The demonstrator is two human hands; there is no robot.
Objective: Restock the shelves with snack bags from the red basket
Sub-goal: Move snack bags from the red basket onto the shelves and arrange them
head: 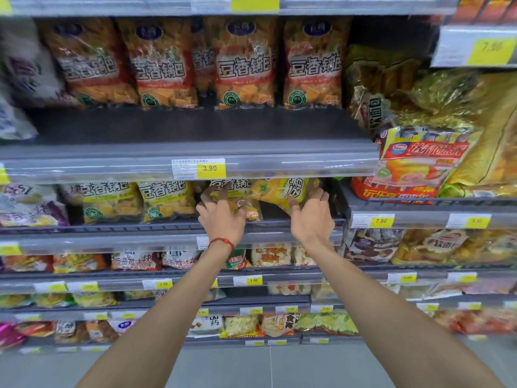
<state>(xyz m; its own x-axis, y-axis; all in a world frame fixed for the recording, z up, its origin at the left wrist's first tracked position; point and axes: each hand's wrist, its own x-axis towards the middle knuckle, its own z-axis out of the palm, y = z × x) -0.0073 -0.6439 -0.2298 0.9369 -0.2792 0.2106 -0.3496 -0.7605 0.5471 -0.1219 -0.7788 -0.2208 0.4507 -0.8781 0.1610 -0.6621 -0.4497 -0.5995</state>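
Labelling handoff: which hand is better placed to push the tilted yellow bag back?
Right hand: its fingers touch the tilted yellow plastic snack bag. Left hand is on the neighbouring upright bag.

Shelf lip (279,166) overhangs yellow bags (167,200); gap beside them seems open

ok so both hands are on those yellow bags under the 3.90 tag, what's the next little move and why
Probably tip the tilted yellow bag upright and push it back. It lies slanted with its print sideways, while the yellow bags to its left stand upright facing out. The right hand is at its lower edge and the left hand rests on the neighbouring bag, so both seem placed to straighten it.
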